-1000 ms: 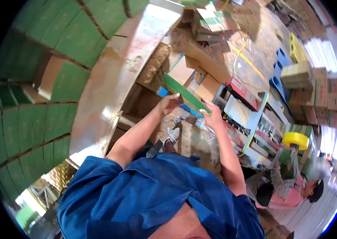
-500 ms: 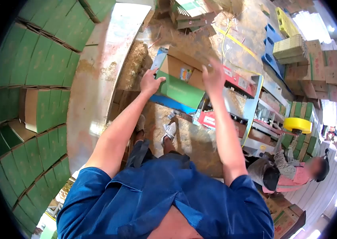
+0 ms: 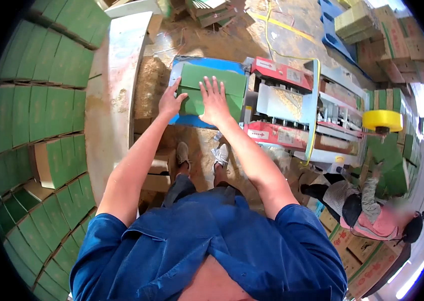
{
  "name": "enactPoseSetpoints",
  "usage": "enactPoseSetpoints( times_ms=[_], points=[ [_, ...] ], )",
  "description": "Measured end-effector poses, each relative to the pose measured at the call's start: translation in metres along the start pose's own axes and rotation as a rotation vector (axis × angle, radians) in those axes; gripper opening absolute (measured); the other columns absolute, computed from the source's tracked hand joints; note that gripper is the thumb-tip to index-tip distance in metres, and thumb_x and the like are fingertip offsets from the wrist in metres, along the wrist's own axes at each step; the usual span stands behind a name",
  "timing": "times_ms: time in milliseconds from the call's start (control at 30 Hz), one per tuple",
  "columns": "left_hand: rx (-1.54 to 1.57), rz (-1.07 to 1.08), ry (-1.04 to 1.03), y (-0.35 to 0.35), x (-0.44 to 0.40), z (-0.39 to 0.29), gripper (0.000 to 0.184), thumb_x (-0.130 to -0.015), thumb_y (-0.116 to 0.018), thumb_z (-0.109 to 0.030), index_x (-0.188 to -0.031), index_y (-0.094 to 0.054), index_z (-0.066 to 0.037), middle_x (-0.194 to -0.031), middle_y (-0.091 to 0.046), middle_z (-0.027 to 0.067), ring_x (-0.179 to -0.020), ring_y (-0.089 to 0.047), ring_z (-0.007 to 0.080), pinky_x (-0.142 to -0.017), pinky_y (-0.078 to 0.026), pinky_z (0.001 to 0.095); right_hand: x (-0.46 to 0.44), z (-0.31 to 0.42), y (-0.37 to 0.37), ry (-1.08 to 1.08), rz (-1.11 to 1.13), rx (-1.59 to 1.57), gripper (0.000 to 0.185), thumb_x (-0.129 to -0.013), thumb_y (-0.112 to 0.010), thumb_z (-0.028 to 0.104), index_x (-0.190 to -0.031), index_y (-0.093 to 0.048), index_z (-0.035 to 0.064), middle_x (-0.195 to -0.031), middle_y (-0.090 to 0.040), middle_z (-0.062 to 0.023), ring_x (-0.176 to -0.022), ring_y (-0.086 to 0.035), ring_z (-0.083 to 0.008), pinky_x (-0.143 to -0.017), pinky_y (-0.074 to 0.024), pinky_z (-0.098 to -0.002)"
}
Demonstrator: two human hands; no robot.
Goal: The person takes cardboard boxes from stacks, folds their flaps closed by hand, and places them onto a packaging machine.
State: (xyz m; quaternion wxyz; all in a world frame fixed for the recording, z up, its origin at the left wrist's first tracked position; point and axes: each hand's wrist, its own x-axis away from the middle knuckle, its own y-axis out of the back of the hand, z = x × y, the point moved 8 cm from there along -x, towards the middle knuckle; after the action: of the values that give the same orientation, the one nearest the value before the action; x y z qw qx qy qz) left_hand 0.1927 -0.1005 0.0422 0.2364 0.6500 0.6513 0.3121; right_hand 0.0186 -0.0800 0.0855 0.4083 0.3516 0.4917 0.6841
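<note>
A green cardboard box [image 3: 229,80] lies on a blue platform [image 3: 179,121], its top flaps folded down to meet along a seam. At the box's left edge is my left hand [image 3: 172,100], thumb apart from the fingers and touching the green cardboard. My right hand [image 3: 214,104] rests flat on the top flaps, its fingers spread. Neither hand grips anything.
A carton-sealing machine with red side panels [image 3: 282,73] adjoins the platform on the right. Stacked green boxes [image 3: 31,113] fill the left. A person [image 3: 377,218] stands at lower right near a yellow tape roll [image 3: 382,121]. Brown cartons [image 3: 395,40] are piled at upper right.
The open box flaps are now folded shut, hiding the inside. My right hand has moved left onto the top. The box now sits squarer to the machine.
</note>
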Motion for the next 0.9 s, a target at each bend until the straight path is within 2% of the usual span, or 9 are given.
enactPoseSetpoints(
  times_ms=[200, 267, 467, 533, 567, 600, 733, 833, 900],
  points=[
    [0.029, 0.133, 0.045, -0.061, -0.003, -0.067, 0.074, -0.085, -0.078, -0.031, -0.151, -0.045, -0.024, -0.120, -0.066, 0.0177, -0.108, -0.064, 0.0326, -0.092, -0.050, 0.0419, 0.037, -0.070, 0.016, -0.118, -0.080, 0.022, 0.089, -0.069, -0.073, 0.012, -0.149, -0.037, 0.0003, -0.158, -0.031, -0.0203, -0.149, -0.024, -0.0398, -0.124, -0.0179, -0.0503],
    [-0.080, 0.079, -0.038, -0.090, -0.002, -0.100, 0.076, -0.080, -0.080, -0.039, -0.148, -0.050, -0.023, -0.118, -0.067, 0.0175, -0.105, -0.066, 0.0343, -0.091, -0.051, 0.0444, 0.059, -0.094, 0.029, -0.193, -0.124, -0.021, 0.072, -0.075, -0.065, 0.001, -0.143, -0.044, -0.0052, -0.155, -0.035, -0.0245, -0.145, -0.032, -0.0432, -0.121, -0.0283, -0.0463],
    [0.076, 0.310, -0.092, -0.157, 0.000, -0.131, 0.067, -0.076, -0.078, -0.037, -0.137, -0.058, -0.019, -0.116, -0.067, 0.0190, -0.108, -0.065, 0.0385, -0.089, -0.053, 0.0486, 0.120, -0.009, 0.088, -0.039, -0.349, -0.339, 0.050, -0.078, -0.061, -0.003, -0.127, -0.061, -0.0009, -0.134, -0.059, -0.0175, -0.126, -0.055, -0.0364, -0.109, -0.0435, -0.0430],
    [0.148, 0.342, -0.099, -0.170, 0.009, -0.135, 0.068, -0.070, -0.082, -0.036, -0.133, -0.061, -0.019, -0.114, -0.070, 0.0184, -0.103, -0.067, 0.0388, -0.090, -0.054, 0.0502, 0.135, 0.021, 0.086, -0.172, -0.299, -0.513, 0.051, -0.082, -0.054, 0.000, -0.132, -0.057, -0.0027, -0.143, -0.053, -0.0210, -0.131, -0.052, -0.0370, -0.112, -0.0399, -0.0402],
    [0.157, 0.445, -0.135, -0.179, 0.014, -0.131, 0.071, -0.066, -0.083, -0.035, -0.132, -0.062, -0.019, -0.109, -0.071, 0.0191, -0.099, -0.069, 0.0371, -0.086, -0.055, 0.0500, 0.140, 0.027, 0.072, -0.201, -0.283, -0.604, 0.058, -0.082, -0.056, 0.001, -0.140, -0.051, -0.0029, -0.150, -0.047, -0.0213, -0.140, -0.042, -0.0364, -0.119, -0.0296, -0.0410],
    [0.234, 0.451, -0.292, -0.179, 0.028, -0.133, 0.071, -0.065, -0.083, -0.034, -0.131, -0.063, -0.019, -0.107, -0.072, 0.0183, -0.096, -0.070, 0.0351, -0.083, -0.056, 0.0468, 0.151, 0.031, 0.061, -0.238, -0.306, -0.691, 0.054, -0.081, -0.055, 0.000, -0.135, -0.056, -0.0043, -0.151, -0.045, -0.0215, -0.139, -0.045, -0.0367, -0.117, -0.0335, -0.0402],
    [0.420, 0.632, -0.209, -0.113, 0.087, -0.056, 0.065, -0.077, -0.080, -0.024, -0.137, -0.061, -0.013, -0.115, -0.073, 0.0114, -0.102, -0.069, 0.0283, -0.090, -0.054, 0.0403, 0.164, 0.094, 0.056, -0.097, 0.000, -0.719, 0.037, -0.081, -0.058, -0.004, -0.117, -0.068, -0.0060, -0.141, -0.057, -0.0209, -0.126, -0.058, -0.0342, -0.109, -0.0426, -0.0386],
    [0.813, 0.516, 0.315, -0.005, 0.142, 0.057, 0.051, -0.089, -0.073, -0.021, -0.138, -0.060, -0.011, -0.111, -0.073, 0.0035, -0.099, -0.066, 0.0143, -0.086, -0.056, 0.0327, 0.136, 0.108, 0.027, -0.104, 0.169, -0.775, 0.032, -0.082, -0.063, -0.003, -0.114, -0.069, -0.0058, -0.125, -0.068, -0.0181, -0.119, -0.063, -0.0307, -0.104, -0.0471, -0.0369],
    [1.009, 0.277, 0.427, 0.077, 0.182, 0.120, 0.049, -0.095, -0.065, -0.023, -0.141, -0.055, -0.008, -0.119, -0.069, 0.0077, -0.098, -0.065, 0.0152, -0.082, -0.056, 0.0333, 0.094, 0.150, 0.043, 0.120, 0.140, -0.677, 0.030, -0.083, -0.067, 0.000, -0.113, -0.070, -0.0040, -0.118, -0.071, -0.0170, -0.110, -0.067, -0.0265, -0.097, -0.0509, -0.0354]
  ],
)
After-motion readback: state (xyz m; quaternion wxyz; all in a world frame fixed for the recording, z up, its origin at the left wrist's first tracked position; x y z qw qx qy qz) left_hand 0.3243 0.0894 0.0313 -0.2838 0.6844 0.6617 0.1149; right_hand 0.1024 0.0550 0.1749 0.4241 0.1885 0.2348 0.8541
